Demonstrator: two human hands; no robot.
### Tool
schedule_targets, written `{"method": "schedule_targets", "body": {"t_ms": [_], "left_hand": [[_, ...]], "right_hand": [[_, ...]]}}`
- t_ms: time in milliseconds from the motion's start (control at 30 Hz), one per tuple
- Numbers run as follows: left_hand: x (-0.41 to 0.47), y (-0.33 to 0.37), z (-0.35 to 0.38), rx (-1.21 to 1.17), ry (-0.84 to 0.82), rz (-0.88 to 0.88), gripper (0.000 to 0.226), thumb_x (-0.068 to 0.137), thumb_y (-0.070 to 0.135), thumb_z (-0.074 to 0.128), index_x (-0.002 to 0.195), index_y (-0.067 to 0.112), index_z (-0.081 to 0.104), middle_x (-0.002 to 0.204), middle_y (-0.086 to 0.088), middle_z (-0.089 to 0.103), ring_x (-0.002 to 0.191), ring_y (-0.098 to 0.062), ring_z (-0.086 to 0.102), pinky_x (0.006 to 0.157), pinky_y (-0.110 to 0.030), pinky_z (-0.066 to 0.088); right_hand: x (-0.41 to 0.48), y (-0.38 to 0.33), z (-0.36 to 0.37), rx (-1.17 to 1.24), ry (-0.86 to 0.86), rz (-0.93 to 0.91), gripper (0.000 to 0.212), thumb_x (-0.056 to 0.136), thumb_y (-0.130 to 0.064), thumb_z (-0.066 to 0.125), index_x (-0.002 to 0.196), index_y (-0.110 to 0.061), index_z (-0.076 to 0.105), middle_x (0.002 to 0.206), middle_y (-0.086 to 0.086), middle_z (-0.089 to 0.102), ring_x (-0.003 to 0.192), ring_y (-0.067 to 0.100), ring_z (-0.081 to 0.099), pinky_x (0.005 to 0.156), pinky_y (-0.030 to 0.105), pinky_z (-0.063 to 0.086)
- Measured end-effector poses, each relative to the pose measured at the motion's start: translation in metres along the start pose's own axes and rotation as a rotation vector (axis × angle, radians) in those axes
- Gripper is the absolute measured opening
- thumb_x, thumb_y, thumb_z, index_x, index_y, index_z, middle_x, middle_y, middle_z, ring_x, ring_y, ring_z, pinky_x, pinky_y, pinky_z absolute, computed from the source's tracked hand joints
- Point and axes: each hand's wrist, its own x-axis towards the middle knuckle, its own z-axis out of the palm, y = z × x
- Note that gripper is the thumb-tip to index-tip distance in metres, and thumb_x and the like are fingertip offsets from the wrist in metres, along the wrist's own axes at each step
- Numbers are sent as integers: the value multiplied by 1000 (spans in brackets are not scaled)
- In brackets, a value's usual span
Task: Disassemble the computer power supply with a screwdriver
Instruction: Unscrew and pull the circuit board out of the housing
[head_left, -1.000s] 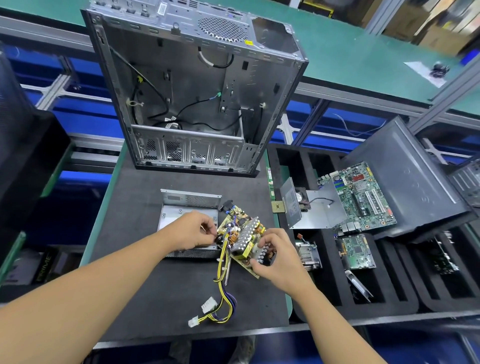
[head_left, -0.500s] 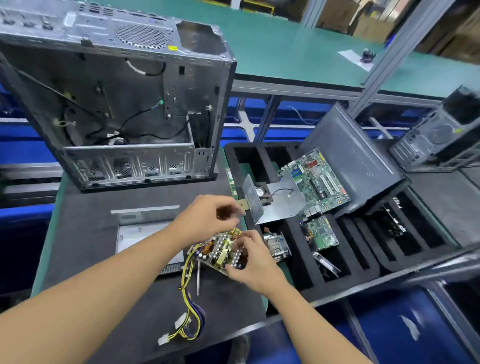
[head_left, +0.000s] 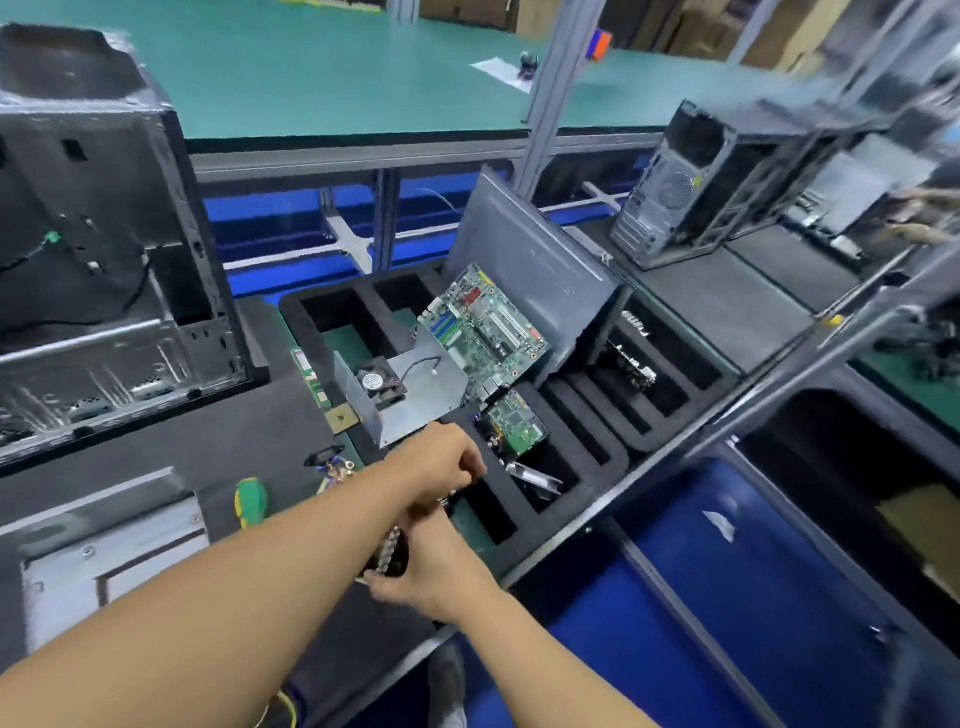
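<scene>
Here both hands meet over the near edge of the black foam tray (head_left: 582, 441), gripping the power supply board (head_left: 390, 552) between them. The right hand (head_left: 434, 564) has its fingers curled around the board's lower end, thumb pressed at the near corner, wrist bent upward from a forearm that enters from the bottom right. The left hand (head_left: 447, 467) is closed over the board's upper end, knuckles up, its forearm stretching in a long diagonal from the lower left and covering most of the board; only a strip of metal components shows between the two hands. The empty power supply casing (head_left: 111, 545) lies on the dark mat at the left. A green-and-yellow screwdriver (head_left: 250, 498) rests on the mat just beyond the left forearm, untouched. In the tray beyond the hands, a green motherboard (head_left: 483, 327) leans against a grey side panel (head_left: 530, 265).
</scene>
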Motion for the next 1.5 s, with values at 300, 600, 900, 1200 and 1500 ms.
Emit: {"method": "schedule_targets", "body": {"t_ms": [300, 600, 900, 1200, 1500], "left_hand": [[-20, -26, -21, 79, 76, -92, 43, 97, 12, 43, 132, 28, 62, 141, 8, 57, 129, -17, 52, 107, -37, 42], [-126, -117, -66, -135, 532, -363, 40, 102, 37, 49, 139, 23, 51, 153, 1, 40, 141, -21, 35, 115, -47, 29], [-254, -195, -42, -312, 746, -581, 27, 100, 29, 54, 124, 19, 61, 121, 2, 54, 116, -18, 54, 102, -41, 45], [-289, -223, 2, -468, 722, -798, 40, 100, 21, 52, 136, 3, 51, 127, -11, 56, 117, -24, 53, 103, -34, 39], [-265, -217, 15, -702, 786, -831, 59, 102, 31, 49, 152, 10, 28, 154, -11, 35, 140, -26, 37, 117, -41, 29]], "right_hand": [[1, 7, -6, -2, 25, -57, 38, 75, -35, 73, 102, -17, 53, 131, -4, 32, 121, 11, 37, 99, 30, 41], [27, -23, -25, 69, -16, -153, 32, 75, -24, 76, 97, -18, 55, 118, -8, 41, 95, -12, 39, 81, 5, 30], [73, -88, -13, 42, -100, -331, 31, 68, -30, 73, 91, -33, 53, 112, -12, 46, 108, 0, 48, 91, 14, 38], [96, -105, 13, -34, -271, -409, 29, 71, -24, 73, 94, -26, 55, 111, -11, 44, 99, 0, 49, 85, 12, 36], [97, -71, 1, -80, -282, -364, 30, 65, -37, 69, 89, -35, 51, 106, -22, 44, 93, 8, 54, 81, 14, 43]]}}
